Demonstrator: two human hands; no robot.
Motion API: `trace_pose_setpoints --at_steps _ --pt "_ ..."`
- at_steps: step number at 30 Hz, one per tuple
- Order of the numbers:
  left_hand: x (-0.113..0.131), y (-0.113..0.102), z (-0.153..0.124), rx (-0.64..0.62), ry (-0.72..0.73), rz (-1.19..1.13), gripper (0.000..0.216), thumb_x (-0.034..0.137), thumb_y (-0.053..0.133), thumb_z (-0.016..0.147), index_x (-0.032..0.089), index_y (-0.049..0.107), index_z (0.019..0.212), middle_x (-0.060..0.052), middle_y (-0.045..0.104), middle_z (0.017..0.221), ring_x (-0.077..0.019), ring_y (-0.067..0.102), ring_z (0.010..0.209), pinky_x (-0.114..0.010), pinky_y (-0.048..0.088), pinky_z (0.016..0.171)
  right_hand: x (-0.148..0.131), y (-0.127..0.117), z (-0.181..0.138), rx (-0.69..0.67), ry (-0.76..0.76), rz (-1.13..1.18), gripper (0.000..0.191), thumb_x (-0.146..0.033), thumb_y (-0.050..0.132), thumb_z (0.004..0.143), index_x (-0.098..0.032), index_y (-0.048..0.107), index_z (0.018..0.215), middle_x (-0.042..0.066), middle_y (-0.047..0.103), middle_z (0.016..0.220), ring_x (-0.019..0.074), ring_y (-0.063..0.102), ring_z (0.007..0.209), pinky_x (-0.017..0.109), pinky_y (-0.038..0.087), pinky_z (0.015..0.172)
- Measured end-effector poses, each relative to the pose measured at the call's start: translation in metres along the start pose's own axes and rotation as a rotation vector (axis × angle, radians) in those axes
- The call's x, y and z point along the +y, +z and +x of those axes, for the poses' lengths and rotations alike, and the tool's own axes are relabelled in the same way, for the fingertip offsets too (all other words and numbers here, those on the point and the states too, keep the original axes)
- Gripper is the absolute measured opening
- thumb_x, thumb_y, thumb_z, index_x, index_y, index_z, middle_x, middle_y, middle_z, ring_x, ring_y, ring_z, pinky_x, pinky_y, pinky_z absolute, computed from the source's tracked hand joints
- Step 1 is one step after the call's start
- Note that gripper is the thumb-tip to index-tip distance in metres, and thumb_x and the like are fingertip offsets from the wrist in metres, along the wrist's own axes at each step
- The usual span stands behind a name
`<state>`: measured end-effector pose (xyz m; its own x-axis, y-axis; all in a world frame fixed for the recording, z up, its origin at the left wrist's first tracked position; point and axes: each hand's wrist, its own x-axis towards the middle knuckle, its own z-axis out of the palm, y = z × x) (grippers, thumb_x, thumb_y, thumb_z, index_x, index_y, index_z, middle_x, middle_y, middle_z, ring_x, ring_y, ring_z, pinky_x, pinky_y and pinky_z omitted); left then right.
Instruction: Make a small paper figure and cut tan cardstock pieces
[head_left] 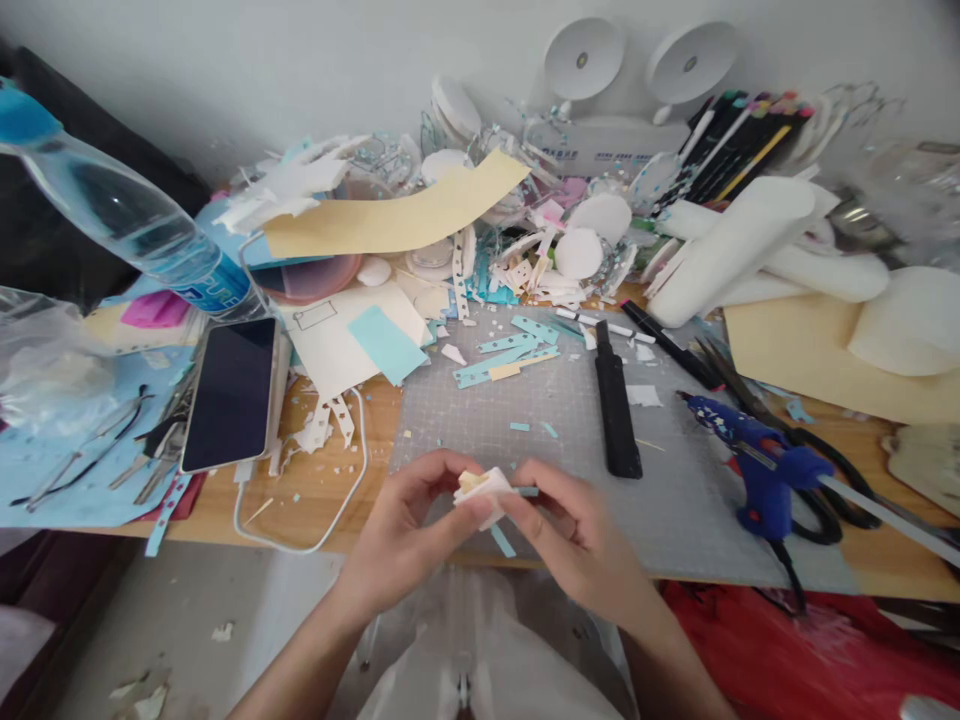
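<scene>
Close to the front edge of the grey cutting mat (465, 430), both hands hold one small white piece with a cream-coloured part (486, 488), perhaps paper or foam; its exact kind is unclear. My left hand (420, 530) pinches it from the left between thumb and fingers. From the right, my right hand (574, 525) presses its thumb against the same piece, with its fingers curled behind. Small blue paper strips (502, 540) lie beneath and around the hands. Beyond the right hand is a black utility knife (616, 410).
A blue glue gun (757, 460) and black scissors (817, 500) lie at right. At left are a phone (231, 395), a white cable (364, 450) and a tilted water bottle (142, 220). Cut strips (502, 358), white rolls (735, 245) and piled scraps crowd the back.
</scene>
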<state>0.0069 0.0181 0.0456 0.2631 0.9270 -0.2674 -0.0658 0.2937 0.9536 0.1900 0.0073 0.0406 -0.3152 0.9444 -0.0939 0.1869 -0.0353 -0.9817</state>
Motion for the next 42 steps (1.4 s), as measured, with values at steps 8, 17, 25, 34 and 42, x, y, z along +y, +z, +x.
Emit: trace_pose_setpoints --at_steps 8,17,25,34,42 --pt "0.003 0.003 0.001 -0.006 -0.085 -0.299 0.022 0.034 0.079 0.081 0.017 0.066 0.084 0.003 0.063 0.072 -0.0068 0.055 0.063 -0.016 0.044 0.06 0.005 -0.008 0.002 0.187 -0.257 0.099 0.016 -0.033 0.062 0.094 -0.028 0.061 0.11 0.004 0.059 0.114 0.0208 0.054 0.112 0.033 0.043 0.096" --pt "0.004 0.0 0.001 -0.069 -0.119 -0.392 0.024 0.032 0.079 0.081 0.016 0.061 0.084 0.001 0.067 0.071 -0.0066 0.058 0.062 -0.014 0.044 0.058 0.002 -0.013 -0.006 0.342 -0.176 0.032 0.029 -0.029 0.054 0.099 -0.024 0.063 0.072 -0.001 0.063 0.088 0.0133 0.059 0.086 0.023 0.045 0.081" --pt "0.001 0.001 -0.002 -0.089 -0.064 -0.371 0.025 0.034 0.076 0.085 0.019 0.056 0.087 0.003 0.063 0.073 -0.0054 0.052 0.062 -0.014 0.042 0.059 0.003 -0.001 -0.003 0.255 -0.152 0.144 0.012 -0.021 0.062 0.093 -0.024 0.06 0.081 -0.003 0.058 0.08 0.0113 0.056 0.078 0.021 0.044 0.072" --pt "0.001 0.007 -0.004 -0.012 -0.006 -0.268 0.02 0.032 0.071 0.088 0.021 0.055 0.09 0.005 0.059 0.076 -0.0053 0.052 0.066 -0.013 0.042 0.061 -0.001 0.006 -0.003 0.343 -0.104 0.201 0.012 -0.018 0.064 0.088 -0.027 0.065 0.095 -0.002 0.066 0.085 0.0118 0.063 0.078 0.019 0.051 0.071" --pt "0.006 0.013 -0.007 0.115 -0.05 -0.111 0.032 0.031 0.077 0.081 0.024 0.05 0.096 0.004 0.064 0.079 -0.0072 0.052 0.063 -0.015 0.041 0.057 -0.001 0.011 -0.004 0.288 -0.048 0.199 0.016 -0.024 0.063 0.09 -0.022 0.059 0.074 -0.002 0.059 0.07 0.011 0.056 0.064 0.019 0.046 0.059"
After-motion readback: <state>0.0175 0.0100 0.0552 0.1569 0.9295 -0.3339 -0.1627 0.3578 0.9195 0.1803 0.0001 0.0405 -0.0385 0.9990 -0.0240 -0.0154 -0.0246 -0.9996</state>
